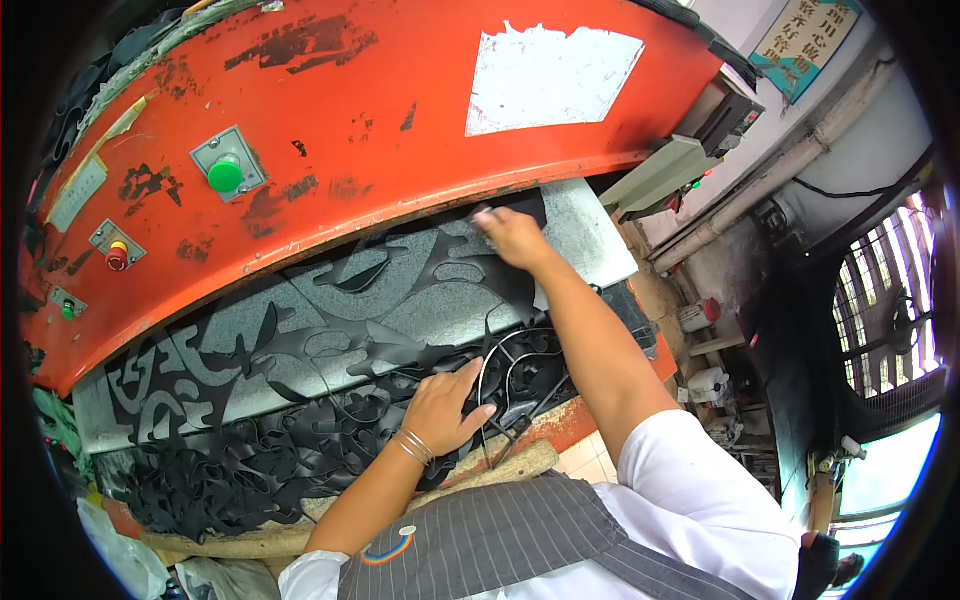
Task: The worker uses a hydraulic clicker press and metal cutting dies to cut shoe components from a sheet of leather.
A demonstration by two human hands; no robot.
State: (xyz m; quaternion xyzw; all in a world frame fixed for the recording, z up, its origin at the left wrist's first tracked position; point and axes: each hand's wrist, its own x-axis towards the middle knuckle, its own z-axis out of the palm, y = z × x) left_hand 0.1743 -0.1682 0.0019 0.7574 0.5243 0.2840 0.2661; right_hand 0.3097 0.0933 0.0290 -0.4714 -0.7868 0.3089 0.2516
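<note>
My left hand point(447, 408) is at the front of the machine bed, thumb and fingers at the rim of a curved metal cutting die point(512, 375). The die tilts among black offcuts. My right hand point(514, 240) reaches to the far side of the bed, under the edge of the orange machine, its fingers drawn together over a black sheet point(520, 280). Whatever is in those fingers is too small and blurred to make out. The sheet, full of curved cut-outs, is spread over the grey metal plate point(590, 235).
A heap of black scraps point(270, 465) lines the bed's front edge. The orange machine beam point(350, 130) hangs low over the plate, with a green button point(225, 175) and a red button point(118, 256). A control box point(665, 175) juts out at the right.
</note>
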